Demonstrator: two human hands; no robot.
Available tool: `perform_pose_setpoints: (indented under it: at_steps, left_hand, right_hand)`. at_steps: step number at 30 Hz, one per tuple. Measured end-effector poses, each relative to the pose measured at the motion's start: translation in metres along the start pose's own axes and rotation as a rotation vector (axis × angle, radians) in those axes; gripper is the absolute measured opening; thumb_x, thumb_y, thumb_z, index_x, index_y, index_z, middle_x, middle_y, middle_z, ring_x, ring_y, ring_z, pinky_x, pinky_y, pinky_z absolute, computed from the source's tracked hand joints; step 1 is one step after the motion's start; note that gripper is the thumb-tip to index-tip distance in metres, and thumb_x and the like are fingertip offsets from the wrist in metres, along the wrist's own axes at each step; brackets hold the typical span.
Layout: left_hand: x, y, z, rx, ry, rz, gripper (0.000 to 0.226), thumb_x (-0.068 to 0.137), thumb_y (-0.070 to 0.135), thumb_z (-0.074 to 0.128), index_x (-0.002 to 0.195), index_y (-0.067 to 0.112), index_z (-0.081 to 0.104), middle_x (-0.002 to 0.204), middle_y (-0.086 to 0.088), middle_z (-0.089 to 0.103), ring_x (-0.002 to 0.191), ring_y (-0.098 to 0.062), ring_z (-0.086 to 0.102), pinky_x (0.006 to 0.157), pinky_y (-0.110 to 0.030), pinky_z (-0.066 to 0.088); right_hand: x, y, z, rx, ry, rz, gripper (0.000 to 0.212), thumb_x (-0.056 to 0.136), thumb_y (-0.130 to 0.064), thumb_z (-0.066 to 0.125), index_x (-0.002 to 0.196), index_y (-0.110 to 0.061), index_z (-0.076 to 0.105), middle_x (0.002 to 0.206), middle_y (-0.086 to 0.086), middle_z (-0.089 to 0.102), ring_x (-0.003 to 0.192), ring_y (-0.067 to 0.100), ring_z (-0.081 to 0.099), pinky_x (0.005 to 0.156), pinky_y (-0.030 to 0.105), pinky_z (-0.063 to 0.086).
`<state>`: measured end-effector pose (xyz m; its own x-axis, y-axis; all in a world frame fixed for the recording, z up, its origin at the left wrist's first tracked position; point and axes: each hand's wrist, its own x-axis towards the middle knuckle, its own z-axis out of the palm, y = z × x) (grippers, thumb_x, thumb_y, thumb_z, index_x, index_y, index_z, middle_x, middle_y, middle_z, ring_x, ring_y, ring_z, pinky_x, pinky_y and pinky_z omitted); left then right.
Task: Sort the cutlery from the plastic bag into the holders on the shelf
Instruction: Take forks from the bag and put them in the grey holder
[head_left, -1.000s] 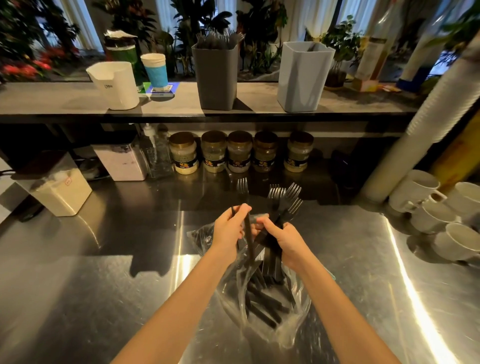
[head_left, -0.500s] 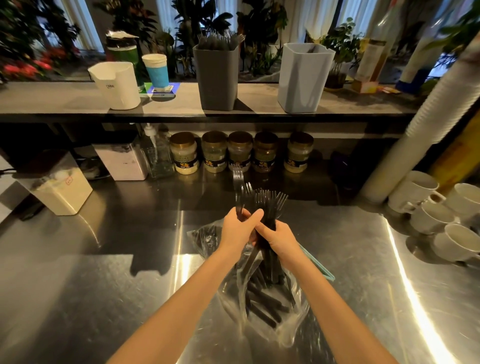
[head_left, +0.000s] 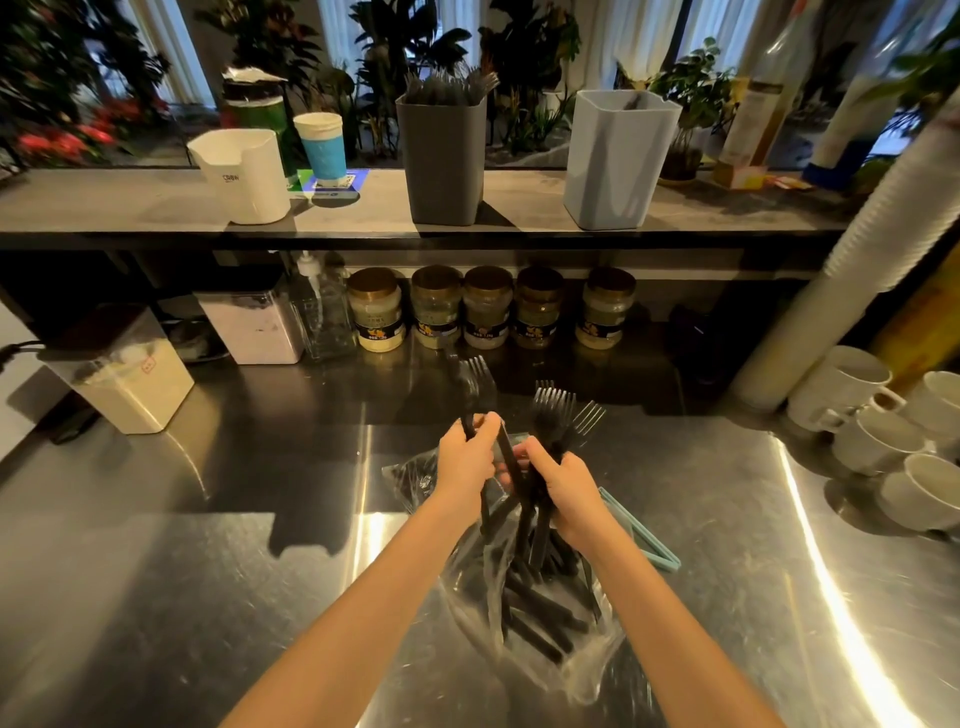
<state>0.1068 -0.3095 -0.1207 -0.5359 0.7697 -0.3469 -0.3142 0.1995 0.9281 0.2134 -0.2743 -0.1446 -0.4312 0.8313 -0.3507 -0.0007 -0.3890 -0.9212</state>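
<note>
Below the grip, the plastic bag (head_left: 587, 670) holds black cutlery (head_left: 540, 608). The left hand (head_left: 465, 460) clasps one fork (head_left: 479, 375); the right hand (head_left: 563, 488), just beside it, clutches a bunch of forks (head_left: 558, 410). Beyond are jars (head_left: 485, 306), labels unreadable; farther, a grey holder (head_left: 441, 161) and a pale holder (head_left: 618, 161) on the shelf (head_left: 519, 208).

This is a café counter: steel worktop (head_left: 208, 597), 5 jars (head_left: 487, 306) under the far shelf (head_left: 130, 202), mugs (head_left: 878, 439) and a paper-cup stack (head_left: 831, 291) at right.

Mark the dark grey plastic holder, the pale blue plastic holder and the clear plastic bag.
dark grey plastic holder (head_left: 441, 166), head view, front wall.
pale blue plastic holder (head_left: 613, 166), head view, front wall.
clear plastic bag (head_left: 582, 670), head view, lower edge.
</note>
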Motion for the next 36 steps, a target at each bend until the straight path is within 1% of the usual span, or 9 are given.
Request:
perform_pose_setpoints:
  at_steps: [3,6,11,18,21,24,27,30,36]
  left_hand:
    - [0.009,0.0,-0.003,0.015,0.121,0.087,0.021,0.1,0.023,0.042,0.085,0.017,0.054,0.082,0.0,0.055,0.069,-0.013,0.045,0.072,-0.027,0.043]
    - [0.013,0.004,-0.006,0.058,0.179,0.162,0.03,0.103,0.024,0.031,0.085,0.008,0.048,0.067,0.001,0.051,0.061,-0.011,0.046,0.065,-0.024,0.04]
    - [0.008,-0.007,-0.009,0.184,-0.101,0.198,0.021,0.099,0.028,0.046,0.087,0.012,0.042,0.06,0.003,0.036,0.043,-0.006,0.034,0.041,-0.02,0.033]
    - [-0.002,-0.018,-0.002,0.286,-0.193,0.204,0.027,0.09,0.019,0.063,0.076,0.01,0.042,0.061,-0.001,0.053,0.044,-0.003,0.052,0.044,-0.02,0.044]
    - [-0.003,-0.022,0.001,0.328,-0.21,0.162,0.022,0.087,0.021,0.068,0.082,0.009,0.05,0.071,-0.007,0.061,0.055,-0.013,0.061,0.053,-0.027,0.053]
    - [-0.001,-0.022,0.002,0.361,-0.153,0.157,0.015,0.086,0.018,0.067,0.083,0.01,0.054,0.069,-0.002,0.059,0.056,-0.011,0.057,0.055,-0.024,0.052]
    - [-0.003,-0.02,0.004,0.348,-0.155,0.152,0.014,0.089,0.012,0.063,0.078,0.018,0.057,0.069,0.004,0.057,0.061,-0.006,0.056,0.052,-0.014,0.045]
    - [-0.003,-0.018,0.005,0.353,-0.163,0.159,0.017,0.09,0.009,0.06,0.078,0.021,0.056,0.074,0.004,0.058,0.068,-0.005,0.057,0.056,-0.012,0.045]
    - [0.003,-0.014,0.002,0.187,-0.159,0.022,0.011,0.096,0.013,0.05,0.087,0.019,0.05,0.075,0.0,0.053,0.054,-0.006,0.043,0.043,-0.016,0.034]
  right_hand:
    - [0.002,-0.001,0.0,0.124,0.036,0.032,0.026,0.099,-0.022,0.046,0.084,-0.007,0.062,0.079,0.008,0.07,0.07,0.015,0.069,0.06,0.024,0.056]
    - [0.006,-0.002,0.0,0.317,0.022,0.101,0.032,0.099,-0.026,0.044,0.077,-0.006,0.055,0.067,0.009,0.065,0.06,0.018,0.064,0.064,0.033,0.054]
    - [0.007,-0.004,0.002,0.154,0.049,0.096,0.034,0.099,-0.035,0.044,0.076,-0.011,0.049,0.05,-0.001,0.047,0.04,0.008,0.036,0.041,0.019,0.034]
    - [0.013,0.003,0.014,0.155,0.141,0.158,0.077,0.093,-0.066,0.014,0.078,-0.007,0.06,0.048,0.0,0.041,0.035,0.008,0.032,0.035,0.02,0.025]
    - [0.011,0.0,0.017,0.215,0.156,0.208,0.063,0.099,-0.055,0.021,0.084,-0.008,0.061,0.055,0.003,0.055,0.035,0.009,0.044,0.035,0.02,0.033]
    - [0.011,0.002,0.017,0.177,0.125,0.229,0.055,0.1,-0.049,0.03,0.102,-0.007,0.064,0.079,0.009,0.07,0.063,0.015,0.065,0.049,0.026,0.049]
    - [0.014,0.003,0.014,0.086,0.154,0.163,0.043,0.1,-0.041,0.036,0.103,-0.009,0.063,0.093,0.01,0.068,0.085,0.022,0.065,0.07,0.034,0.053]
    - [0.014,0.002,0.014,0.074,0.17,0.114,0.032,0.1,-0.037,0.04,0.097,-0.014,0.062,0.099,0.011,0.068,0.095,0.024,0.065,0.087,0.041,0.053]
    - [0.015,0.0,0.011,0.016,0.185,0.101,0.027,0.098,-0.038,0.045,0.097,-0.015,0.061,0.098,0.009,0.069,0.095,0.025,0.066,0.091,0.044,0.053]
